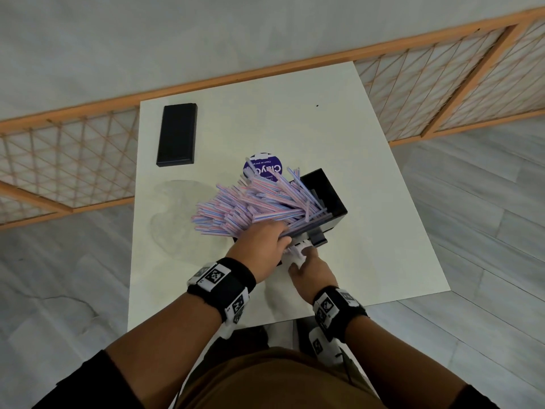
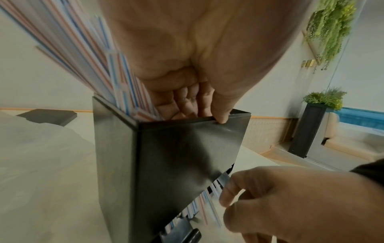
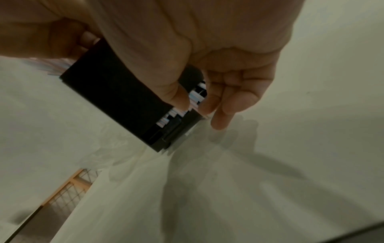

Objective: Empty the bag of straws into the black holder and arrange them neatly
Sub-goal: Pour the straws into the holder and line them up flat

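Left hand (image 1: 261, 242) grips straws (image 1: 247, 205) (fanned) in holder (image 1: 327, 193); right hand (image 1: 309, 268) pinches lower straw ends

The left hand (image 2: 187, 65) reached into the black holder (image 2: 170, 164), fingers curled among striped straws (image 2: 116, 69); the right hand (image 2: 290, 202) pinched straw ends at its lower slot.

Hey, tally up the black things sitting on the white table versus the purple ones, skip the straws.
Black: 2, the holder and the flat lid
Purple: 1, the round label
Total: 3
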`<state>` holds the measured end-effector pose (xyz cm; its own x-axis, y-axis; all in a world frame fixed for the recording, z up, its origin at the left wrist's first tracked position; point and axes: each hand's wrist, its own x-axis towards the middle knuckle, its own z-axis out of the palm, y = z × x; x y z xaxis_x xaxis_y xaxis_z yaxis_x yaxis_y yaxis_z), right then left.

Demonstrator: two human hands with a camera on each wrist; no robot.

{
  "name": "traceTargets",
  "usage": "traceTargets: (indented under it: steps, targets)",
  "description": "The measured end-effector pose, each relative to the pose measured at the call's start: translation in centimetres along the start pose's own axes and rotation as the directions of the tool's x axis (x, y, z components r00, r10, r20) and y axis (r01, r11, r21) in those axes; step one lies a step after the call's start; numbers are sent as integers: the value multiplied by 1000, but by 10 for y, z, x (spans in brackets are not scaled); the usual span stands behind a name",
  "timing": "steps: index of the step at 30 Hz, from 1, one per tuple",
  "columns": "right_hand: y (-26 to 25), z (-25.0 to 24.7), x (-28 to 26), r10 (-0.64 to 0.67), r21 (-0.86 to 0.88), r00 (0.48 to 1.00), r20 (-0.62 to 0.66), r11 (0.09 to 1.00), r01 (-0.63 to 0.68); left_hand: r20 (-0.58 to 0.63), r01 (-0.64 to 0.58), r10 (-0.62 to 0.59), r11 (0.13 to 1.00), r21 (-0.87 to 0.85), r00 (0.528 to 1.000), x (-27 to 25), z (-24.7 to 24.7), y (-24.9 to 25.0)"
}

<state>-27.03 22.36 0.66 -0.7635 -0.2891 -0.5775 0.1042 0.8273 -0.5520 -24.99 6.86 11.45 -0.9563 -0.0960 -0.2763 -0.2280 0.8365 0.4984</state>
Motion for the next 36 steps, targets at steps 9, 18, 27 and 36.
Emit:
traceTargets:
  steps: [9, 18, 27, 36]
  targets:
    - [2, 4, 7, -26, -23, 1000, -11, 999, 26, -24, -4, 4, 1000, -25, 1000, -1, -2, 1]
    - [-2, 9, 11, -55, 7, 989, -134, 998, 56, -27, -16, 16, 1000, 1, 1000, 0, 4, -1]
    - [-10, 17, 16, 17, -83, 994, -108, 996, -26, -19, -16, 16, 999, 27, 1000, 0, 1, 1]
    - [-4, 10, 24, -148, -235, 988, -48, 963, 133, -9, -62, 62, 998, 19, 998, 1, 2, -5]
